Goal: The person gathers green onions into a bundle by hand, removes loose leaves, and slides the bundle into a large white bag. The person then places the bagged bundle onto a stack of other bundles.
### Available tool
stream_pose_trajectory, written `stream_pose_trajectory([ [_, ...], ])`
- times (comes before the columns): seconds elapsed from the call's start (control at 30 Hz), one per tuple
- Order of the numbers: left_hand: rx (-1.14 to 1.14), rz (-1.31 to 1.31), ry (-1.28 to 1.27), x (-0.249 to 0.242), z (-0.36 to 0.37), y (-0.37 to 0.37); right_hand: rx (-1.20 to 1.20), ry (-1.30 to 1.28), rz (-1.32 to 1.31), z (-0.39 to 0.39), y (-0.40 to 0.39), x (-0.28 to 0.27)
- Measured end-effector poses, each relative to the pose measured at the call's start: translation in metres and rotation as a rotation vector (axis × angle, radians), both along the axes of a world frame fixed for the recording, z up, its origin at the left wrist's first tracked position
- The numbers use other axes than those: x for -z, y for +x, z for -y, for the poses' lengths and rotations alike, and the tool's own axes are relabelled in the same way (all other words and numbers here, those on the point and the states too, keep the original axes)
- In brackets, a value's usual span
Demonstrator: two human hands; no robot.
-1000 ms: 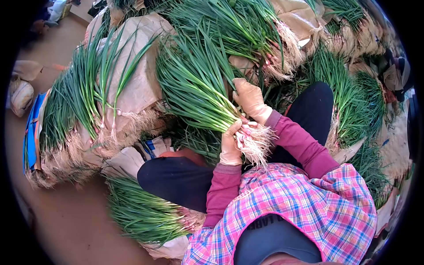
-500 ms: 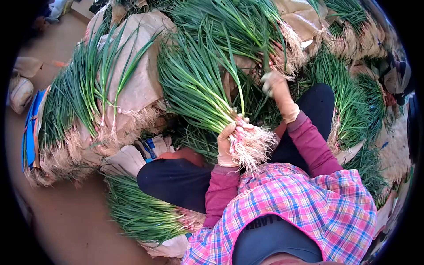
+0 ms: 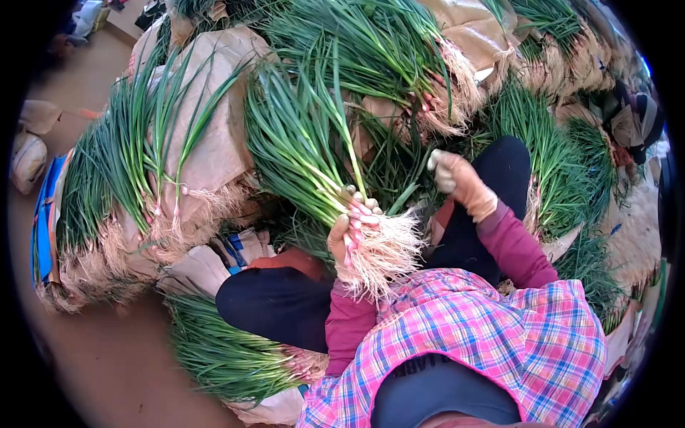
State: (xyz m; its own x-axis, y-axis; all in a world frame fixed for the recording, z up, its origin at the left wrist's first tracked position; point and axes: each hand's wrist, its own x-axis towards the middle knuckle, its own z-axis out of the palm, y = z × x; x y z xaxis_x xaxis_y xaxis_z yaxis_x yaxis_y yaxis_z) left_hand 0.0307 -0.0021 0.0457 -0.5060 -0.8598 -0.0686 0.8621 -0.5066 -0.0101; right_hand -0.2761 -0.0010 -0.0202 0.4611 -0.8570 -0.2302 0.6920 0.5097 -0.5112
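My left hand (image 3: 342,239) is closed round the pale stems of a bunch of green onions (image 3: 314,167), just above the stringy roots. The leaves of this bunch spread up and to the left, and the roots hang toward my lap. My right hand (image 3: 457,177) is raised to the right of the bunch, apart from it, with the fingers curled. Whether a thin piece lies in those fingers cannot be made out. Above it lies a big pile of green onions (image 3: 371,50) with roots pointing right.
Rows of green onions (image 3: 118,157) lie on brown sacking (image 3: 221,128) at the left. Another bundle (image 3: 228,349) sits beside my left knee, and more (image 3: 556,171) lie at the right. Loose leaves (image 3: 385,160) cover the space ahead. A person (image 3: 635,121) is partly visible at the right edge.
My right hand has moved down and away from the upper pile. My left hand and its bunch have shifted slightly left and down in view.
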Motion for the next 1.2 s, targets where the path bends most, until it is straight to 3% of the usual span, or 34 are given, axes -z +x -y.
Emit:
stream_pose_trajectory([
  [0.07, 0.066, -0.061, -0.028, -0.006, 0.002, 0.003, 0.096, -0.260, -1.555, -0.010, 0.038, -0.031],
  [0.13, 0.054, 0.169, -0.020, 0.005, 0.003, 0.003, 0.190, -0.713, -2.063, -0.002, 0.044, -0.044],
  [0.17, 0.079, 0.092, -0.022, 0.008, 0.002, -0.002, 0.519, -0.619, -2.084, 0.019, 0.041, -0.048],
  [0.23, 0.103, 0.071, 0.001, 0.015, 0.002, -0.003, 0.715, -0.300, -2.300, 0.066, 0.038, -0.088],
  [0.27, 0.137, 0.058, 0.029, 0.016, -0.001, -0.002, 0.639, -0.306, -2.321, 0.089, 0.024, -0.078],
  [0.3, 0.092, 0.136, 0.015, 0.006, -0.002, -0.005, 0.401, -0.189, -2.286, 0.110, 0.020, -0.073],
  [0.33, 0.047, 0.132, -0.010, 0.000, 0.000, -0.012, 0.384, -0.273, -2.282, 0.115, 0.022, -0.068],
  [0.4, 0.068, 0.121, -0.083, 0.007, 0.004, -0.011, 0.289, -0.233, -2.017, 0.112, 0.031, -0.073],
  [0.43, 0.033, 0.193, -0.033, 0.006, 0.003, -0.012, 0.310, -0.157, -1.715, 0.097, 0.043, -0.069],
  [0.47, 0.010, 0.281, -0.012, 0.005, 0.003, -0.012, 0.209, -0.107, -1.546, 0.068, 0.067, -0.107],
  [0.5, 0.098, 0.273, -0.021, 0.009, 0.005, -0.010, 0.311, -0.137, -1.366, 0.046, 0.084, -0.087],
  [0.53, 0.193, 0.267, -0.027, 0.014, 0.007, -0.009, 0.283, -0.318, -1.362, 0.031, 0.094, -0.060],
  [0.6, 0.204, 0.369, -0.105, 0.019, 0.006, -0.014, 0.298, -0.178, -0.962, 0.019, 0.118, -0.073],
  [0.67, 0.231, 0.401, 0.025, 0.016, 0.002, -0.019, 0.277, -0.092, -0.588, 0.032, 0.118, -0.054],
  [0.8, 0.208, 0.411, -0.014, 0.030, 0.002, -0.013, 0.388, 0.005, -0.651, 0.029, 0.133, -0.038],
  [0.83, 0.201, 0.395, -0.023, 0.030, 0.002, -0.013, 0.437, 0.181, -0.473, 0.027, 0.137, -0.036],
  [0.87, 0.193, 0.377, -0.030, 0.030, 0.003, -0.013, 0.435, 0.178, -0.479, 0.031, 0.134, -0.029],
  [0.93, 0.179, 0.359, -0.003, 0.014, 0.000, -0.017, 0.656, 0.284, -0.254, 0.040, 0.121, -0.019],
  [0.97, 0.167, 0.334, -0.003, 0.010, -0.001, -0.018, 0.505, 0.187, -0.543, 0.040, 0.110, -0.021],
  [1.0, 0.161, 0.311, -0.005, 0.008, -0.001, -0.018, 0.206, 0.061, -0.812, 0.038, 0.099, -0.010],
  [1.07, 0.167, 0.336, -0.024, 0.026, 0.001, -0.012, -0.115, -0.441, -1.953, 0.022, 0.094, -0.004],
  [1.1, 0.177, 0.362, -0.028, 0.023, 0.002, -0.011, 0.206, -0.318, -1.565, 0.023, 0.094, -0.006],
  [1.13, 0.195, 0.383, -0.021, 0.019, 0.001, -0.011, 0.207, -0.058, -1.142, 0.029, 0.098, -0.041],
  [1.2, 0.212, 0.359, -0.019, 0.018, 0.000, -0.018, 0.160, -0.144, -0.851, 0.037, 0.111, -0.075],
])
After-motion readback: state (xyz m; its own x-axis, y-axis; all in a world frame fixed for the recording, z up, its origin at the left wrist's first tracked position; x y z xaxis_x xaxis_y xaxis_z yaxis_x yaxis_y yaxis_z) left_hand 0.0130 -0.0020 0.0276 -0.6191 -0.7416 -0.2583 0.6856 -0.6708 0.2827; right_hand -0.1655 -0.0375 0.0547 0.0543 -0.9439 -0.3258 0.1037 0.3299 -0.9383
